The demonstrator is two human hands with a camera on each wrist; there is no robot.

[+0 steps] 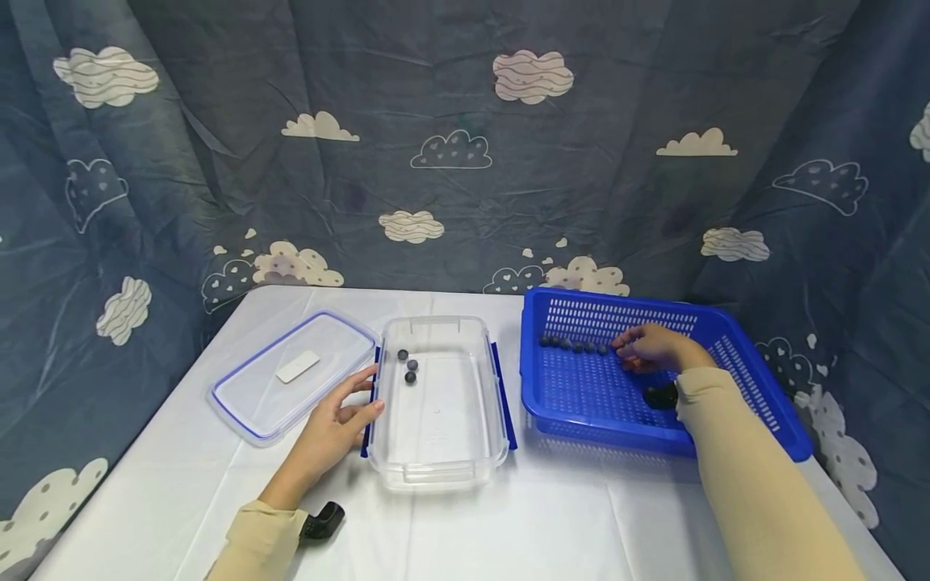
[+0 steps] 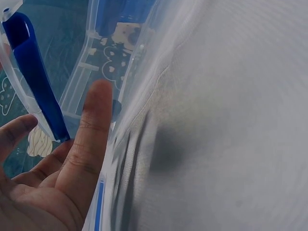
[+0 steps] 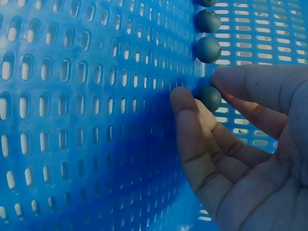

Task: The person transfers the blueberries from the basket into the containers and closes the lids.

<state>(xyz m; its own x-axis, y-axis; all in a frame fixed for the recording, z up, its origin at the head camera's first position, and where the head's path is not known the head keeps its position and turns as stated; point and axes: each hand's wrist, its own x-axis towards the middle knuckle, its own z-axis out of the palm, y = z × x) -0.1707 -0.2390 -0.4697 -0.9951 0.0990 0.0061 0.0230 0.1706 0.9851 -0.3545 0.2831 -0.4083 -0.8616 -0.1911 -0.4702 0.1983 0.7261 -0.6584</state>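
Inside the blue basket (image 1: 581,424), my right hand (image 1: 657,349) reaches down to a row of dark round blueberries (image 1: 578,347) along the far side. In the right wrist view, its thumb and fingertips pinch a blueberry (image 3: 210,98) at the near end of that row. My left hand (image 1: 336,432) rests at the left side of a clear plastic box (image 1: 436,468), its fingers loosely extended beside the blue clip (image 2: 38,79). Three blueberries (image 1: 412,365) lie in the box toward its far left.
A clear lid (image 1: 327,347) with a blue seal and a white label lies left of the box. The white-covered table (image 1: 508,532) ends at a dark curtain (image 1: 450,81) with cloud prints. A black wrist device (image 1: 323,523) is on my left wrist.
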